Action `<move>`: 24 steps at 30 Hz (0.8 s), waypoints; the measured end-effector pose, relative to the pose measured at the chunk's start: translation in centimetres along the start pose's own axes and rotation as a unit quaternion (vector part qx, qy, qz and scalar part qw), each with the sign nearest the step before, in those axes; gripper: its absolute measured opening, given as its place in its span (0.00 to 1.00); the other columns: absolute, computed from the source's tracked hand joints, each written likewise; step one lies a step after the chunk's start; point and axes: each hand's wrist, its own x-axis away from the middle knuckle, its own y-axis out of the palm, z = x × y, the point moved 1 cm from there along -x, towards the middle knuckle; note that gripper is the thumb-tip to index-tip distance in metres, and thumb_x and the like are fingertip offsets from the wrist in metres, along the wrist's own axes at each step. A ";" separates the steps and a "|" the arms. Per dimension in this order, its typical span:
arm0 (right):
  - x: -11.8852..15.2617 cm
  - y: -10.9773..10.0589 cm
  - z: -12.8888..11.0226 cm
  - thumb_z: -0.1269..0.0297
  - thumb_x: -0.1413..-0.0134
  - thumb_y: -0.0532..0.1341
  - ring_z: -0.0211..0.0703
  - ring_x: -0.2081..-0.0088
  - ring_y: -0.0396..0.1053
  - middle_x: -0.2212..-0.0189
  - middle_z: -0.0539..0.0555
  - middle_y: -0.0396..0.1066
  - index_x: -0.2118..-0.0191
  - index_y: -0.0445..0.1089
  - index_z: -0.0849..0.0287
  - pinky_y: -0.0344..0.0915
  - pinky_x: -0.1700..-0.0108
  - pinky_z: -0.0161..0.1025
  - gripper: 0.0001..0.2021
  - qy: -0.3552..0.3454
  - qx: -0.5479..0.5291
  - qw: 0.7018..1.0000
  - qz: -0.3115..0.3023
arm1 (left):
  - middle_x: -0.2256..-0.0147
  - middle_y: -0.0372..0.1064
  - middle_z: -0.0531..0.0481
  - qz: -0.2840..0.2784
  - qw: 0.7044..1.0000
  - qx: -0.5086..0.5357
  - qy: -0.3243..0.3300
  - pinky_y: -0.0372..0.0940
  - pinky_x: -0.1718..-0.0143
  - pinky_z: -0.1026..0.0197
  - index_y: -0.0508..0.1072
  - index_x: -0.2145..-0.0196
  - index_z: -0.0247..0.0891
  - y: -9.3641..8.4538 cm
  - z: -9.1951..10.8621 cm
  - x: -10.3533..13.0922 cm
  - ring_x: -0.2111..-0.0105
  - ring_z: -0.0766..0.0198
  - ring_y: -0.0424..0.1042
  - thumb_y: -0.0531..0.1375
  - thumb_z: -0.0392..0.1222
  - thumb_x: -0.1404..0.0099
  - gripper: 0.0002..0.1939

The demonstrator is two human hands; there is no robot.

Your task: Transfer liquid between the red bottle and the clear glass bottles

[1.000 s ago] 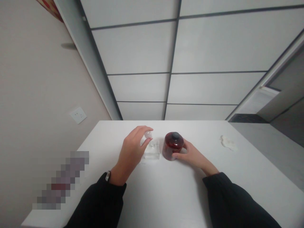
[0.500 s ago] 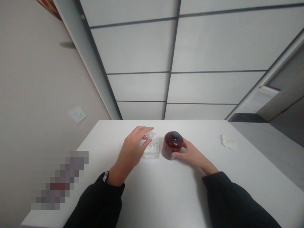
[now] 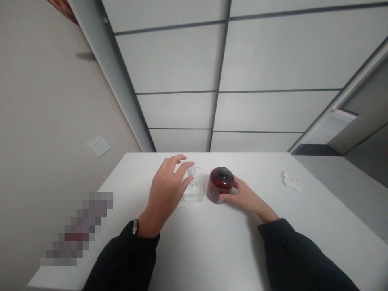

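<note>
A clear, square-bodied pump bottle stands upright near the back of the white table. My left hand pinches its translucent pump head between thumb and index finger, while the other fingers are lifted away. The thin nozzle points to the right. Just right of it is a dark red, see-through round bottle with a black cap. My right hand grips that bottle from its right side, thumb on the front; the fingers behind it are hidden.
On the right of the white table lies a crumpled white piece, perhaps tissue. A blurred-out object is at the left edge. White panelled doors rise behind, and a wall socket is at left.
My left hand has shifted slightly left, its rear fingers raised and more spread. The nozzle appears to have swung a little further back. The red bottle and my right hand have stayed put.
</note>
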 end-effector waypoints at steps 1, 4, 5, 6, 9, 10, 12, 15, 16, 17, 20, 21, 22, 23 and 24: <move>0.0 0.0 0.0 0.49 0.52 0.78 0.64 0.41 0.75 0.42 0.64 0.78 0.37 0.73 0.57 0.67 0.35 0.63 0.38 0.001 -0.001 1.000 0.001 | 0.49 0.77 0.37 0.002 1.000 -0.010 0.003 0.77 0.52 0.46 0.77 0.49 0.36 -0.1 0.0 0.0 0.52 0.45 0.78 0.72 0.33 0.32 0.15; 0.0 0.1 -0.2 0.49 0.52 0.78 0.65 0.41 0.75 0.42 0.64 0.78 0.37 0.73 0.56 0.68 0.35 0.63 0.38 0.003 -0.004 1.000 0.002 | 0.48 0.77 0.34 0.007 0.999 -0.032 0.007 0.76 0.52 0.43 0.79 0.50 0.35 -0.2 0.2 -0.1 0.51 0.42 0.78 0.71 0.35 0.31 0.13; 0.0 0.1 -0.2 0.49 0.52 0.78 0.65 0.41 0.75 0.42 0.64 0.78 0.37 0.72 0.56 0.68 0.35 0.63 0.38 0.003 -0.005 1.000 0.001 | 0.48 0.77 0.34 0.008 0.999 -0.039 0.007 0.76 0.51 0.42 0.79 0.50 0.35 -0.3 0.2 -0.2 0.51 0.41 0.77 0.71 0.35 0.32 0.13; 0.0 0.1 -0.2 0.49 0.52 0.78 0.65 0.41 0.75 0.42 0.64 0.78 0.37 0.72 0.56 0.68 0.35 0.63 0.38 0.004 -0.006 1.000 0.001 | 0.48 0.77 0.33 0.008 0.999 -0.044 0.008 0.76 0.51 0.41 0.79 0.50 0.36 -0.3 0.2 -0.2 0.50 0.41 0.77 0.71 0.35 0.32 0.13; 0.0 0.1 -0.3 0.49 0.52 0.78 0.66 0.41 0.75 0.42 0.64 0.78 0.37 0.72 0.56 0.67 0.35 0.63 0.38 0.004 -0.007 1.000 0.002 | 0.47 0.78 0.34 0.012 0.999 -0.052 0.006 0.74 0.47 0.38 0.80 0.50 0.37 -0.3 0.3 -0.1 0.49 0.40 0.77 0.71 0.36 0.31 0.13; 0.0 0.1 -0.2 0.49 0.52 0.78 0.66 0.41 0.75 0.42 0.64 0.78 0.37 0.73 0.56 0.67 0.35 0.64 0.38 0.004 -0.006 1.000 0.002 | 0.46 0.78 0.34 0.013 0.998 -0.053 0.006 0.73 0.45 0.37 0.80 0.49 0.37 -0.3 0.3 -0.1 0.48 0.40 0.77 0.70 0.37 0.30 0.12; 0.0 0.0 -0.2 0.49 0.52 0.78 0.66 0.41 0.75 0.43 0.63 0.78 0.37 0.73 0.56 0.67 0.35 0.64 0.38 0.004 -0.004 1.000 0.002 | 0.46 0.79 0.35 0.007 0.999 -0.050 0.007 0.70 0.41 0.35 0.79 0.48 0.37 -0.3 0.3 -0.1 0.47 0.40 0.77 0.69 0.36 0.29 0.13; -0.1 0.0 -0.2 0.48 0.53 0.79 0.66 0.40 0.74 0.43 0.64 0.78 0.38 0.73 0.57 0.66 0.34 0.64 0.38 0.002 -0.003 1.000 0.004 | 0.50 0.82 0.38 -0.004 0.999 -0.034 0.011 0.67 0.38 0.33 0.78 0.46 0.36 -0.3 0.4 -0.1 0.47 0.40 0.78 0.68 0.33 0.30 0.15; -0.1 0.0 -0.1 0.48 0.54 0.79 0.67 0.40 0.74 0.42 0.64 0.78 0.38 0.73 0.57 0.65 0.34 0.64 0.38 0.002 -0.003 1.000 0.005 | 0.51 0.83 0.39 -0.005 0.999 -0.030 0.011 0.66 0.38 0.33 0.77 0.46 0.36 -0.3 0.4 -0.1 0.47 0.40 0.78 0.68 0.33 0.30 0.16; -0.1 0.0 -0.1 0.48 0.54 0.79 0.67 0.39 0.73 0.42 0.65 0.77 0.38 0.73 0.57 0.65 0.33 0.65 0.39 0.002 -0.003 1.000 0.006 | 0.52 0.83 0.40 -0.005 1.000 -0.027 0.009 0.67 0.39 0.33 0.77 0.46 0.36 -0.3 0.4 -0.1 0.48 0.41 0.78 0.68 0.33 0.30 0.16; 0.0 0.0 -0.1 0.47 0.53 0.79 0.67 0.39 0.73 0.42 0.65 0.77 0.38 0.73 0.57 0.64 0.33 0.65 0.39 0.002 -0.003 1.000 0.006 | 0.53 0.83 0.39 -0.001 1.000 -0.025 0.005 0.68 0.40 0.35 0.78 0.47 0.35 -0.4 0.5 -0.2 0.50 0.42 0.79 0.68 0.35 0.29 0.13; 0.0 0.1 -0.1 0.47 0.53 0.79 0.67 0.39 0.73 0.42 0.65 0.77 0.37 0.73 0.57 0.64 0.33 0.65 0.39 0.002 -0.004 1.000 0.006 | 0.53 0.83 0.39 0.001 1.000 -0.025 0.005 0.68 0.41 0.36 0.78 0.48 0.35 -0.4 0.5 -0.2 0.51 0.42 0.79 0.68 0.36 0.29 0.13; 0.0 0.1 -0.1 0.47 0.53 0.79 0.67 0.39 0.73 0.42 0.65 0.77 0.37 0.73 0.57 0.64 0.33 0.65 0.39 0.001 -0.004 1.000 0.006 | 0.53 0.83 0.38 0.002 1.000 -0.026 0.006 0.68 0.41 0.36 0.78 0.48 0.35 -0.4 0.6 -0.2 0.51 0.42 0.79 0.68 0.36 0.28 0.13; 0.0 0.1 -0.1 0.47 0.54 0.79 0.67 0.39 0.73 0.42 0.65 0.77 0.37 0.73 0.57 0.64 0.33 0.64 0.40 0.001 -0.005 1.000 0.005 | 0.53 0.82 0.38 0.003 1.000 -0.027 0.007 0.68 0.41 0.36 0.78 0.47 0.35 -0.4 0.6 -0.2 0.50 0.42 0.79 0.67 0.36 0.28 0.13; 0.0 0.1 -0.1 0.47 0.54 0.79 0.67 0.39 0.73 0.42 0.64 0.77 0.37 0.73 0.57 0.64 0.33 0.64 0.40 0.000 -0.005 1.000 0.004 | 0.52 0.82 0.38 0.003 1.000 -0.028 0.006 0.68 0.40 0.36 0.77 0.46 0.35 -0.3 0.6 -0.1 0.50 0.43 0.79 0.67 0.35 0.28 0.13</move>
